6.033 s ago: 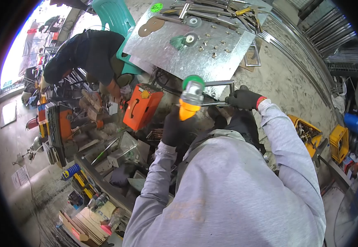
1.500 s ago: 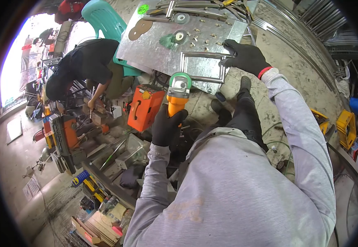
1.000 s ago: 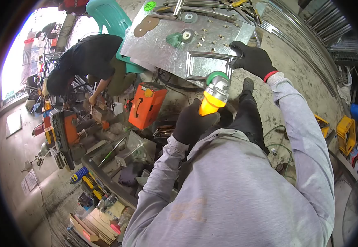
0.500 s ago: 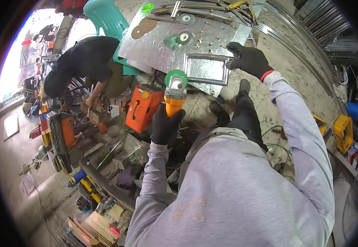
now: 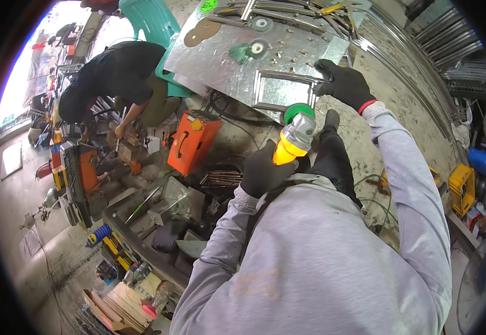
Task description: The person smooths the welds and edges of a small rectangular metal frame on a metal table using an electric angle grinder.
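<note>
My left hand (image 5: 266,169), in a black glove, is wrapped round the yellow body of an angle grinder (image 5: 297,139). The grinder's green disc (image 5: 298,113) points up beside the near edge of a rectangular metal frame (image 5: 285,91). That shiny frame lies on a sheet-metal tabletop (image 5: 215,61). My right hand (image 5: 344,84), also gloved in black, is closed on the frame's right end, with the thumb raised; its fingertips are partly hidden. Behind the frame, several small metal pieces (image 5: 294,60) and a grinding disc (image 5: 258,48) lie on the sheet metal.
An orange metal box (image 5: 194,142) stands on the floor left of the grinder. A co-worker (image 5: 120,78) bends over a vise-like tool near a green plastic chair (image 5: 148,22). Metal tubes (image 5: 405,67) lie along the floor at right. A yellow crate (image 5: 461,190) stands at far right.
My left hand has carried the grinder to the right, bringing its disc from the frame's left side to near its lower right corner. My right hand stays at the frame's right end.
</note>
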Motion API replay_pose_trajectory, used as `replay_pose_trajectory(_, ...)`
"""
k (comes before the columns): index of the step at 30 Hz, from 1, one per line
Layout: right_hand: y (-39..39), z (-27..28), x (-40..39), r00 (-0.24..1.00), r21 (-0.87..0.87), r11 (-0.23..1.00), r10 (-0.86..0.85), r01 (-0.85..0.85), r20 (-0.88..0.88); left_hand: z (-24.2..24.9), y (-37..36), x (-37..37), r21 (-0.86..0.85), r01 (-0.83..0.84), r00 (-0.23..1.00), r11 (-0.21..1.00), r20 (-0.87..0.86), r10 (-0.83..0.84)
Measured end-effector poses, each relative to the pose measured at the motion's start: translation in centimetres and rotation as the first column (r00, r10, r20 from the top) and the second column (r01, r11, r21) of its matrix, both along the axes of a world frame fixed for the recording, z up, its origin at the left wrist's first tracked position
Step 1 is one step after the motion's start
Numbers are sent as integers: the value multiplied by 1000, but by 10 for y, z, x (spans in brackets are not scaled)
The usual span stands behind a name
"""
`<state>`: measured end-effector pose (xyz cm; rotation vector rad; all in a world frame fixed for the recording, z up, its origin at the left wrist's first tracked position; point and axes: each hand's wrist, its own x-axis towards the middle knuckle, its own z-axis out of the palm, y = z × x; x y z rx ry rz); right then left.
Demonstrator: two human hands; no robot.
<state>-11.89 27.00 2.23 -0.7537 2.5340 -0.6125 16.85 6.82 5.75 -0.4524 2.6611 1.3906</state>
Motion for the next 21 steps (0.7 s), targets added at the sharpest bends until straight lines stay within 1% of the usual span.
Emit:
replay_pose_trajectory(1,-1,-2,0,1000,-7,1000,6,-6,0,-1,-2,1,-15,15,1000,1000,-3,-15)
replay_pose_trajectory(2,-1,-1,0,1000,-4,1000,4,-4,-6,-3,-8,4,-20,-10,1000,1000,8,10)
replay_pose_trajectory(3,0,1,1,1000,2,1000,1,-1,-12,-13,-17,9,-22,-12,1000,1000,7,12)
replay_pose_trajectory(5,0,2,0,1000,20,1000,19,-19,-6,-32,-40,19,22,-134,988,991,-78,136)
replay_pose_trajectory(6,-1,0,-1,1000,26,1000,11,-11,-16,-12,-48,16,105,-185,982,977,-17,187)
replay_pose_trajectory(7,-1,-1,-2,1000,30,1000,5,-4,-31,-6,-58,18,100,-189,981,977,-24,193)
replay_pose_trajectory(9,0,2,-5,999,7,999,34,-34,-29,3,-75,21,48,-300,953,953,56,298)
replay_pose_trajectory(10,1,3,-6,998,-8,998,56,-57,-20,6,-80,25,47,-302,953,952,50,300)
replay_pose_trajectory(11,1,1,-9,998,-8,998,55,-55,-23,10,-83,33,97,-344,939,934,60,339)
replay_pose_trajectory(12,1,-2,-11,994,-15,995,102,-103,-41,11,-82,40,148,-382,924,912,77,375)
replay_pose_trajectory(13,3,-4,-10,987,-20,988,150,-152,-58,11,-80,46,152,-379,925,913,82,370)
replay_pose_trajectory(14,3,2,-9,986,-30,985,169,-169,3,11,-78,52,140,-365,930,920,18,366)
replay_pose_trajectory(15,3,1,-8,985,-26,985,170,-170,3,11,-76,56,129,-354,931,926,-47,362)
replay_pose_trajectory(16,2,0,-9,982,-6,982,186,-187,-22,6,-75,61,133,-358,929,924,-47,367)
replay_pose_trajectory(17,0,1,-7,978,13,979,204,-204,-45,1,-73,66,162,-344,937,925,-11,350)
replay_pose_trajectory(19,-1,3,-7,978,-5,978,206,-207,-18,-10,-70,73,195,-331,943,923,27,332)
replay_pose_trajectory(21,-2,6,-6,979,-16,979,205,-205,9,-20,-65,74,-33,-190,980,981,-67,187)
